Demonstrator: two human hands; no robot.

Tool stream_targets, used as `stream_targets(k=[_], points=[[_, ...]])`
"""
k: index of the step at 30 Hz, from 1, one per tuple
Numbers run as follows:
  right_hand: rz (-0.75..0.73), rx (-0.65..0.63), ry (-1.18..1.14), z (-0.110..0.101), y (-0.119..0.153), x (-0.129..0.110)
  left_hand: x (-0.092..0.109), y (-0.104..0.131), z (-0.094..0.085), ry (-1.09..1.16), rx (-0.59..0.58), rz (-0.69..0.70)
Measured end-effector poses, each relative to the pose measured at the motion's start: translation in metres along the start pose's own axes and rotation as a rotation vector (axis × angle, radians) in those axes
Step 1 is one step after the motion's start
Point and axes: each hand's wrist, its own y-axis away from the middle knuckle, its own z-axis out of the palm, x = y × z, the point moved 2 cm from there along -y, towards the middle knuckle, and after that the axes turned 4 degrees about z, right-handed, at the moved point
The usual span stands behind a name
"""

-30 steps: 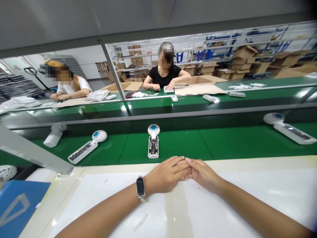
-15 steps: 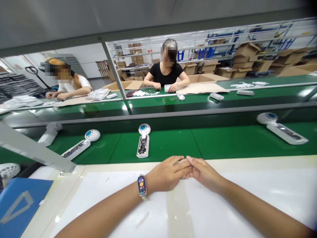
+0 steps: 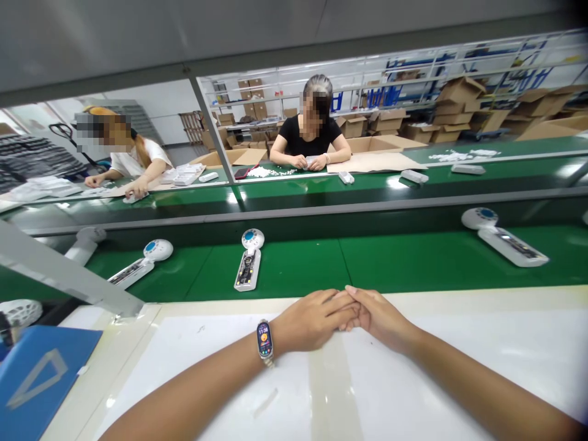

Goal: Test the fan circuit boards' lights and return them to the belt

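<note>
My left hand (image 3: 316, 318), with a smart band on its wrist, rests at the table's far edge, its fingers laid over those of my right hand (image 3: 379, 318). The two hands are clasped together, fingers closed; no object shows between them. Beyond them, on the green conveyor belt (image 3: 285, 263), lies a white device (image 3: 248, 266) with a round head and an exposed circuit board. A similar device (image 3: 512, 245) lies farther right, and another (image 3: 133, 269) is at the left. Neither hand touches a device.
A slanted metal post (image 3: 68, 269) stands at the left, beside a blue folder (image 3: 43, 380). Across the line, a person in black (image 3: 312, 135) and a person in white (image 3: 147, 153) handle small white parts. A metal shelf edge (image 3: 275, 55) hangs overhead.
The devices on the near belt have shifted left, while white pieces on the far belt have moved right. The person in white has reached toward the far belt. My hands stay clasped.
</note>
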Motion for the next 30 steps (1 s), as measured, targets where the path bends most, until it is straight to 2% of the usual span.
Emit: stream_targets(k=[22, 30], points=[[-0.060, -0.049, 0.038, -0.0018, 0.0008, -0.0010, 0.0008, -0.0004, -0.0032, -0.051, -0.079, -0.042], [-0.054, -0.010, 0.012, -0.0009, -0.0003, -0.0005, 0.0005, 0.0000, -0.0030, -0.063, -0.080, -0.045]])
